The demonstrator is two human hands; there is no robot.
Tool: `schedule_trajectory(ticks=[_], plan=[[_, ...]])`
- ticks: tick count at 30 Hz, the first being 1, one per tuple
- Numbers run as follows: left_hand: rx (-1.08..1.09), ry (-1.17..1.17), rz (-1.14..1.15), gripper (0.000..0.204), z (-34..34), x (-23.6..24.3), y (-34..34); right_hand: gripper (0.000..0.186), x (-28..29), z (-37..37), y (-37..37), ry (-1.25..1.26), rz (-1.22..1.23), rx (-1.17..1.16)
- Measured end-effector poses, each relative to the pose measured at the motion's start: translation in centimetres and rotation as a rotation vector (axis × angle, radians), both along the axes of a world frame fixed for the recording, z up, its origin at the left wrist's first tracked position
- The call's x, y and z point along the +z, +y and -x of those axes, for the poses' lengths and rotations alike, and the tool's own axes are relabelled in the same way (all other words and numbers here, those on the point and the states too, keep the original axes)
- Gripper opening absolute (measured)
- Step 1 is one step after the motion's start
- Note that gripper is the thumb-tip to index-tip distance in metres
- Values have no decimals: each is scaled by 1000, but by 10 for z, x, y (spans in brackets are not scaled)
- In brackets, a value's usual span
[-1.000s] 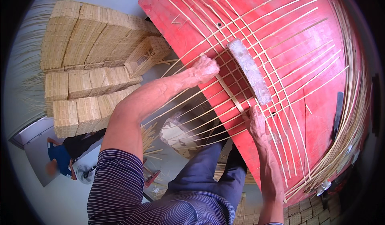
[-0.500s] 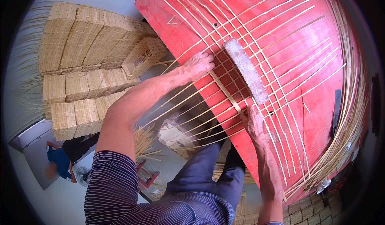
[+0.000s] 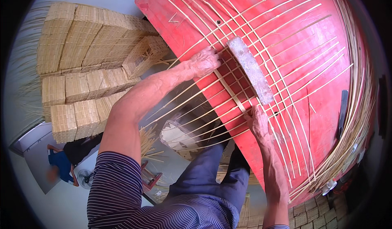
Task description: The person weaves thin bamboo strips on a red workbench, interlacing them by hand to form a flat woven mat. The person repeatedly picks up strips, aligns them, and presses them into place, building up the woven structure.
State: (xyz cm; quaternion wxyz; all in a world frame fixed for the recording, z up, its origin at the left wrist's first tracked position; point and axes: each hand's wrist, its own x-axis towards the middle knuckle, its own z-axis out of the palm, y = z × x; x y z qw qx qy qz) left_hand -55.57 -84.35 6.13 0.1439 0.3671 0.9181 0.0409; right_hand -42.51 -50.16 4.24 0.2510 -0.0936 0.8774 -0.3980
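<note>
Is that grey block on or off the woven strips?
On. The block lies across the crossed strips, which run out from under both its long sides.

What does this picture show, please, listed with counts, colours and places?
Lattice: one, tan, on table
Flat strip: one, tan, between hands
Weight: one, grey, on lattice
Table: one, red, under lattice
Loose strips: many, tan, right
Bar: one, dark, right
Baskets: many, tan, stacked left
Block: one, whitish, below table
Stand: one, red, lower left
Fan: one, pale, lower left
Co-worker: one, blue top, lower left
Shirt: one, dark striped, bottom
Trousers: one pair, dark blue, bottom centre
Left hand: one, bare, strip's upper end
Right hand: one, bare, strip's lower end
</note>
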Motion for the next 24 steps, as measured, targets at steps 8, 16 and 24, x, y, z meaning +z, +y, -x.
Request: schedule_trajectory(ticks=[8,16,24], plan=[[49,23,69,11,8,16,11,34,4,7,3,-70,-79,43],[13,240,274,31,-43,11,57,43,4,10,1,-45,-306,228],[-34,289,214,28,-36,-5,53,44,-6,8,4,25,-280,273]])
